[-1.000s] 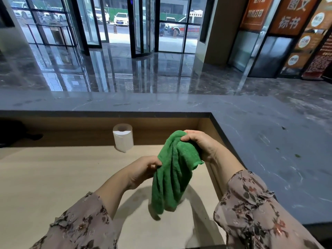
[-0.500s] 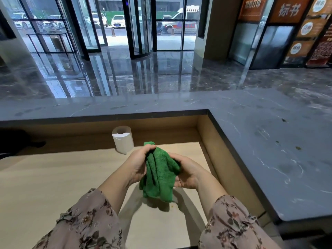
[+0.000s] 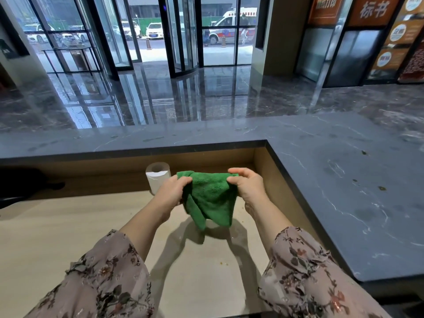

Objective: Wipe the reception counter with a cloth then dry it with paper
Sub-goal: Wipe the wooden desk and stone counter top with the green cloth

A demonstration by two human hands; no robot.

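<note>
Left hand [image 3: 172,193] and right hand [image 3: 246,188] fingers grip the green cloth [image 3: 210,198] (top edge), which hangs between and below them.

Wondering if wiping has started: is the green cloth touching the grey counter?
Apart. Head view: left hand and right hand hold the green cloth over the wooden desk, with wood panel between it and the grey counter.

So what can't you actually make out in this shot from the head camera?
All head view.
- Paper roll: its lower right side is hidden behind the left hand.
- Green cloth: top corners buried in the left hand and right hand; wet or dry, cannot tell.
- Dark object: shadowed under the counter, cut off by the left edge.
- Orange signs: cut by the top edge.
- Specks on the counter: too small to identify.
</note>
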